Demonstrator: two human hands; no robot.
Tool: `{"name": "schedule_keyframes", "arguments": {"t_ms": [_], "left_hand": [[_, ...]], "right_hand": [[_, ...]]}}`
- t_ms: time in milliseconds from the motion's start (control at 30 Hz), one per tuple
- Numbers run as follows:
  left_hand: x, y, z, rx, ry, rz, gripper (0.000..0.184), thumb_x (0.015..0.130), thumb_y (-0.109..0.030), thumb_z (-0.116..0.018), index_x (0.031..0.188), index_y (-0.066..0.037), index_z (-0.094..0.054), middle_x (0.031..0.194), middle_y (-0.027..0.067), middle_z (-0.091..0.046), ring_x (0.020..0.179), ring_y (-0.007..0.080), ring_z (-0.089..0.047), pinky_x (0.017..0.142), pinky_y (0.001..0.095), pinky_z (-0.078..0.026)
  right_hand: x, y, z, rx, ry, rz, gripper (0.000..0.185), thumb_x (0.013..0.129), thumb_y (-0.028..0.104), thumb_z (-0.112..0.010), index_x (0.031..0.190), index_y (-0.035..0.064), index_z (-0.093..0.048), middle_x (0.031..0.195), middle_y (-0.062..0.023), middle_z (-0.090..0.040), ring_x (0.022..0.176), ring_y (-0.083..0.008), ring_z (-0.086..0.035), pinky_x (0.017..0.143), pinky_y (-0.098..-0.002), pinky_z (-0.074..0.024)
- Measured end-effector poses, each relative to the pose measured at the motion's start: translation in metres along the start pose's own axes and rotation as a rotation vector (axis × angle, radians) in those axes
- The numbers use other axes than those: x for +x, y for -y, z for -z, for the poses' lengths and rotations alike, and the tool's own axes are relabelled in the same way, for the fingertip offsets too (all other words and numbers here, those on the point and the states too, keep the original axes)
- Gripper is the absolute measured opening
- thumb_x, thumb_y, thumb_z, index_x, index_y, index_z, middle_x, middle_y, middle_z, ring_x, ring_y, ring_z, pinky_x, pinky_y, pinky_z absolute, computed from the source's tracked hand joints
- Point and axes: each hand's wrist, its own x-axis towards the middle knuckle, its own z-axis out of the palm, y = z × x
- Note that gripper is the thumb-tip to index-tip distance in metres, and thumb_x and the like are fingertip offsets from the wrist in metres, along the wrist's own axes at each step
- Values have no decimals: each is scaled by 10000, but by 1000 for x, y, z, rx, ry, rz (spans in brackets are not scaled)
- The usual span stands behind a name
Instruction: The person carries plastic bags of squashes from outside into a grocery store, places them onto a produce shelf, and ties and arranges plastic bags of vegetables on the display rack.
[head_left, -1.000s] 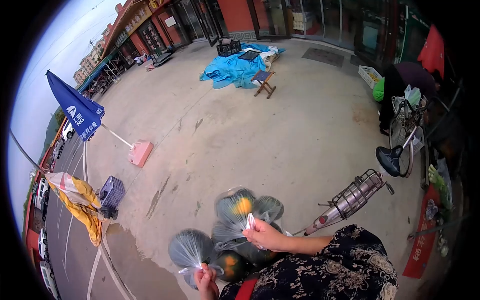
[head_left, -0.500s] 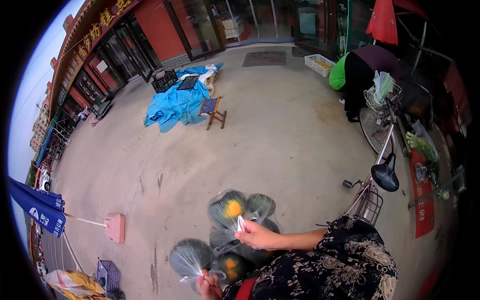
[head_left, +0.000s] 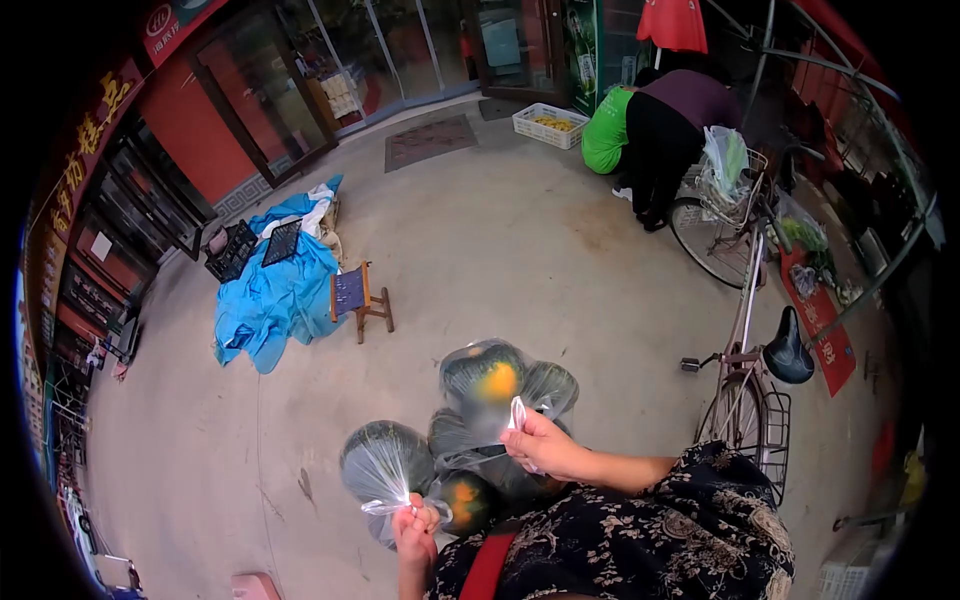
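My left hand [head_left: 416, 528] is closed around the gathered neck of a clear plastic bag [head_left: 388, 462], which is stretched over a large, round, dark green fruit. Up and to the right, my right hand [head_left: 545, 443] pinches the twisted top of another clear plastic bag [head_left: 482, 368]. Inside that one is a dark green fruit with an orange patch. Beneath and between my hands sit more round green fruits, one with an orange-blotched skin [head_left: 466, 500]. I cannot tell whether they are pumpkins or watermelons. My forearm and patterned clothing cover part of the group.
At right stands a bicycle [head_left: 745, 300] with a loaded front basket. Two people [head_left: 665, 130] bend beside it, near a white crate [head_left: 550, 125] of yellow produce. A folding stool [head_left: 360, 298] stands by a blue tarp [head_left: 280, 305]. A pink base [head_left: 255, 587] shows at the bottom edge.
The view has swung right and somewhat downward, so the stool and tarp appear farther left. Both hands keep hold of the bag necks. A second bent person in green shows more clearly.
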Motion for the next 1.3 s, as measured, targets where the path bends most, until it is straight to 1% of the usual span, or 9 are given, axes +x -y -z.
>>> {"name": "schedule_keyframes", "arguments": {"t_ms": [133, 300, 500, 700, 767, 933, 1100, 1233, 1300], "left_hand": [[141, 3, 12, 22, 58, 54, 383, 717, -241, -622, 929, -13, -399, 585, -37, -317, 543, 80, -310, 500, 214, -238], [300, -6, -20, -5, -105, 4, 363, 735, -247, -597, 917, 0, -403, 577, -34, -324, 533, 74, -313, 506, 214, -237], [446, -27, -41, 61, -164, 44, 270, 744, -199, -579, 886, -26, -428, 602, -40, -356, 550, 55, -322, 511, 203, -228], [627, -43, -6, 57, -189, 49, 248, 753, -205, -581, 856, -43, -424, 621, -36, -388, 561, 46, -337, 511, 197, -229], [703, -39, 8, 51, -60, 67, 242, 751, -194, -582, 854, -47, -418, 613, -33, -387, 551, 46, -341, 508, 194, -231], [897, -98, 15, 26, -34, 108, 254, 746, -174, -566, 868, -25, -401, 607, -35, -377, 548, 46, -336, 505, 194, -228], [1074, -106, 4, 97, 43, 197, 257, 752, -166, -539, 897, 0, -405, 609, -27, -386, 553, 47, -340, 512, 197, -238], [1208, -78, -18, 99, -13, 193, 227, 747, -158, -538, 863, 11, -439, 608, -20, -399, 554, 52, -358, 506, 205, -249], [1282, -79, -35, 80, -83, 143, 204, 748, -151, -536, 841, 14, -461, 606, -15, -405, 552, 57, -367, 502, 212, -254]], "right_hand": [[103, 38, 43, 33, -96, 17, 58, 899, 118, -452, 903, 123, -395, 603, 46, -358, 452, -34, -301, 395, -193, -256], [236, 125, 98, 59, -76, -41, 68, 898, 133, -461, 925, 131, -398, 608, 48, -353, 458, -37, -300, 394, -189, -257], [386, 196, 147, 68, -23, -127, 81, 893, 142, -473, 932, 137, -403, 599, 50, -359, 443, -33, -307, 385, -189, -256], [566, 254, 181, 60, -48, -196, 104, 880, 122, -489, 939, 155, -410, 587, 48, -353, 436, -36, -302, 388, -185, -252], [625, 275, 205, 30, -51, -163, 105, 880, 124, -489, 939, 155, -408, 584, 49, -348, 438, -36, -302, 387, -184, -251], [773, 352, 227, 57, -124, -75, 100, 883, 123, -485, 947, 152, -414, 579, 55, -337, 449, -32, -303, 386, -185, -251], [890, 422, 277, 110, -255, -3, 69, 884, 99, -465, 892, 131, -404, 587, 48, -375, 428, -28, -315, 367, -189, -248], [993, 471, 360, 103, -245, 1, 71, 887, 113, -473, 896, 129, -405, 598, 50, -369, 454, -32, -318, 394, -192, -264], [1055, 519, 395, 101, -216, -9, 74, 887, 111, -471, 877, 127, -400, 601, 48, -366, 451, -39, -316, 394, -197, -267]]}}
